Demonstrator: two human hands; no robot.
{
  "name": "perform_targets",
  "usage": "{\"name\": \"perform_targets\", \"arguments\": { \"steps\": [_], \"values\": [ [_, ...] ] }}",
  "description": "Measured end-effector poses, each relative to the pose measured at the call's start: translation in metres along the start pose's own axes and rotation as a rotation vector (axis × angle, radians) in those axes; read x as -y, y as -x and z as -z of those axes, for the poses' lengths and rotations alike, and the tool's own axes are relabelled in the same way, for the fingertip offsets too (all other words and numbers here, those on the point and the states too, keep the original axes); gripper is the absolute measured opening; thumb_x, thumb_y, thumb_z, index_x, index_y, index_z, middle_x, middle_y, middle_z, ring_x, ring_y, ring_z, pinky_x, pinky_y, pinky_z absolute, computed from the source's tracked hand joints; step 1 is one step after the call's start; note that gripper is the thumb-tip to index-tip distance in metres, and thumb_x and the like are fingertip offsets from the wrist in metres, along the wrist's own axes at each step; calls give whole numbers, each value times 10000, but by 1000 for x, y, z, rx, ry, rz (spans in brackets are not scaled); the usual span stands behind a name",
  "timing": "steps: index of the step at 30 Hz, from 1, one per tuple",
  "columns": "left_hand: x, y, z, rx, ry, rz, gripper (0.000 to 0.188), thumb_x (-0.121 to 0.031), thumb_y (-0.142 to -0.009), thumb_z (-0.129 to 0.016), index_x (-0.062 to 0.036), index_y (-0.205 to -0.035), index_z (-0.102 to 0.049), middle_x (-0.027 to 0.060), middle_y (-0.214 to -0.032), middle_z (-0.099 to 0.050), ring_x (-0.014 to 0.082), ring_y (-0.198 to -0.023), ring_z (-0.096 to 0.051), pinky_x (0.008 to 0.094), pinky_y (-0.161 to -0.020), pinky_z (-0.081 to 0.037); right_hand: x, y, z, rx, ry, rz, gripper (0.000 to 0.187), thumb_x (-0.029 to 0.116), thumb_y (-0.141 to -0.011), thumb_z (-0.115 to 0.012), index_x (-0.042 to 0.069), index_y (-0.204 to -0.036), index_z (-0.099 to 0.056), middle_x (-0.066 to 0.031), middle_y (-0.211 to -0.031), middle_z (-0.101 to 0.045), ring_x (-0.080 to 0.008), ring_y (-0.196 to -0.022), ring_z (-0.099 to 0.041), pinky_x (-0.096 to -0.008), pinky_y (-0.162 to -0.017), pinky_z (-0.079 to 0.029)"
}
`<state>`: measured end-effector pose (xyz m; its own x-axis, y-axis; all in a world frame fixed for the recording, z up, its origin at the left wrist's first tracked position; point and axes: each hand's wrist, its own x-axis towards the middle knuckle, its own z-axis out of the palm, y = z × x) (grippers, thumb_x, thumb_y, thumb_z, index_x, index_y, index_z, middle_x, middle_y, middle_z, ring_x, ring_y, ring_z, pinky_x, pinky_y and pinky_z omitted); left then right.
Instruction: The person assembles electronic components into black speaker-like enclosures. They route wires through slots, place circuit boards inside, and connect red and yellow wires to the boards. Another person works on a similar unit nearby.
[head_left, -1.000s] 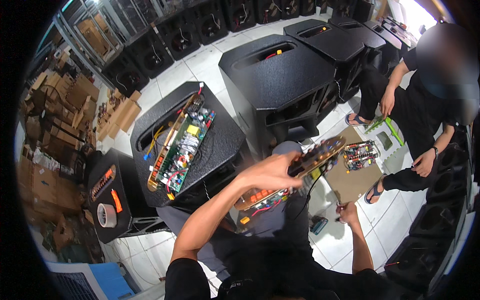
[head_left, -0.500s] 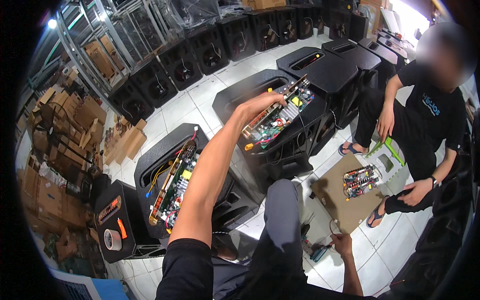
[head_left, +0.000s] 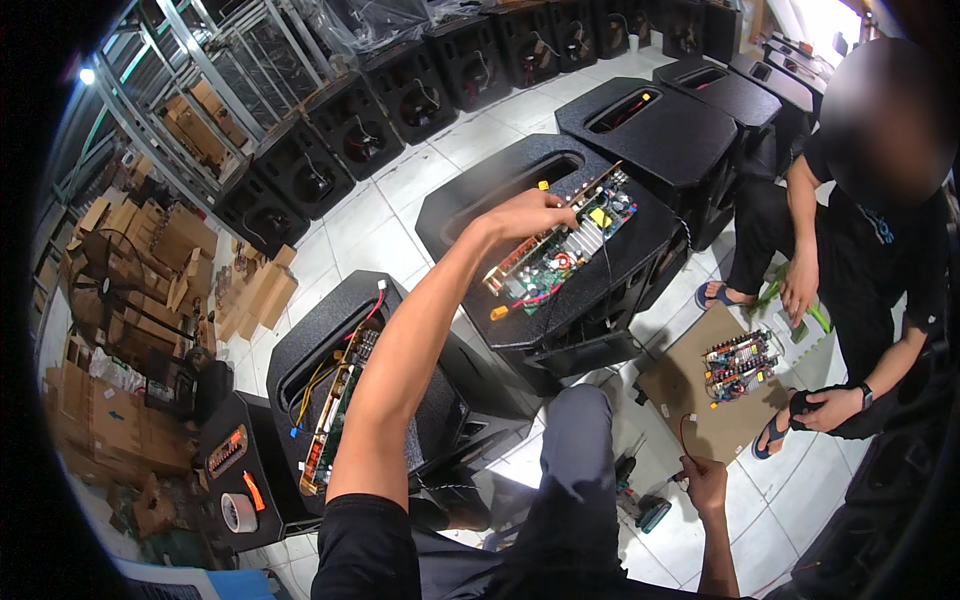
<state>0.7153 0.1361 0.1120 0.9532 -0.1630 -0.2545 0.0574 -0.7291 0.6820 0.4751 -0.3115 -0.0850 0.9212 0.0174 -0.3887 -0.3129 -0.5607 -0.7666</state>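
Observation:
My left hand [head_left: 535,215] reaches out over a black speaker cabinet [head_left: 470,200] and grips the near-left edge of an amplifier circuit board [head_left: 590,235]. The board has a finned silver heatsink, a yellow part and a loose lead with a yellow connector [head_left: 500,313]. It rests on or just above the cabinet top; I cannot tell which. Low on the right, my right hand [head_left: 706,485] is closed on a thin red wire [head_left: 683,430] that loops upward. A second circuit board [head_left: 340,410] lies on the nearer cabinet, partly hidden by my left forearm.
A teal and black power drill [head_left: 652,515] lies on the tiles. More boards [head_left: 740,365] sit on a cardboard sheet [head_left: 690,400] before a seated co-worker [head_left: 880,230]. At left, a tape roll [head_left: 238,513] and an orange cutter [head_left: 253,490] lie on a black box.
My view has shifted slightly. My left hand stays at the board, its fingers more bunched at the edge. My right hand still holds the wire. The co-worker leans further forward.

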Motion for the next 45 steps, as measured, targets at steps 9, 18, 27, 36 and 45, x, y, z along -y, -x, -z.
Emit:
{"name": "perform_targets", "arguments": {
  "steps": [9,18,27,36,45],
  "values": [
    [73,-67,91,-508,-161,14,665,-569,-977,-448,28,-999,-739,250,-941,-722,340,-943,-705,425,-893,-514,-21,-10,-56,-16,-49,-64,273,197,-934,-664,-56,-991,-748,-108,-688,-718,-141,-579,-633,-310,-589,-505],
    [163,-155,110,-352,-241,365,904,-651,-985,-283,144,-1370,-472,317,-1483,-410,427,-1417,-374,444,-1183,-288,-19,19,-59,-18,-87,-334,263,213,-929,-651,-34,-881,-725,-108,-645,-669,-126,-552,-641,-308,-527,-508],
    [192,-166,103,-542,-317,324,953,-684,-947,-387,221,-1177,-579,426,-1241,-549,469,-1269,-529,449,-1102,-368,-20,7,-48,-179,155,-242,243,238,-923,-649,39,-1014,-755,-194,-844,-734,-225,-694,-729,-364,-642,-563],
    [198,-153,113,-326,-138,277,1036,-730,-936,-365,245,-1257,-503,415,-1318,-516,461,-1334,-472,420,-1134,-322,280,-48,127,-492,191,445,266,218,-1000,-600,-14,-991,-730,4,-707,-618,-44,-679,-528,-253,-604,-437],
    [179,-186,94,-326,440,230,727,-496,-1016,-396,133,-1372,-469,330,-1393,-512,419,-1330,-478,499,-1082,-377,530,-141,120,-676,957,902,186,181,-932,-625,29,-985,-720,-125,-793,-711,-228,-720,-685,-347,-698,-542]
  ]
}}
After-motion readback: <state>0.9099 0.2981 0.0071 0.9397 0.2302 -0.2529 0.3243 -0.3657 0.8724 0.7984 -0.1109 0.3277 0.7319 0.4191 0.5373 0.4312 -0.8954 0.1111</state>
